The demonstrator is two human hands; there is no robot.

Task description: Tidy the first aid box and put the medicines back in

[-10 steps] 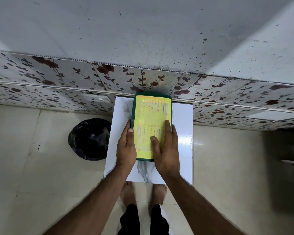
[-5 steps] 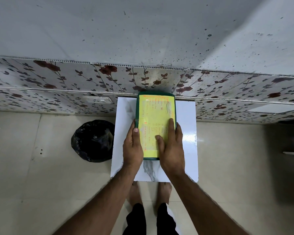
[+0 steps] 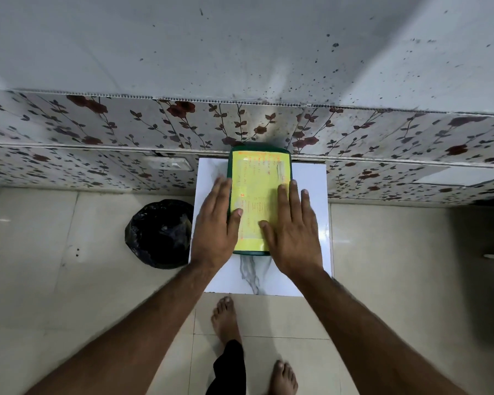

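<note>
The first aid box (image 3: pixel 257 189) is dark green with a yellow printed label on its shut lid. It lies flat on a small white marble-patterned table (image 3: pixel 310 178), its far end against the wall. My left hand (image 3: pixel 214 225) lies flat along the box's left edge, fingers straight, thumb on the label. My right hand (image 3: pixel 295 233) lies flat over the box's right edge, fingers spread, thumb on the label. Neither hand grips anything. No medicines are in view.
A bin lined with a black bag (image 3: pixel 160 232) stands on the floor just left of the table. A wall socket (image 3: pixel 169 164) sits in the floral-tiled wall behind it. My bare feet (image 3: pixel 226 317) are on the beige floor tiles in front of the table.
Both hands have loosened from holding the box's sides and now lie flat with straight fingers. The view has moved back, and one foot has stepped back. The box stays in place.
</note>
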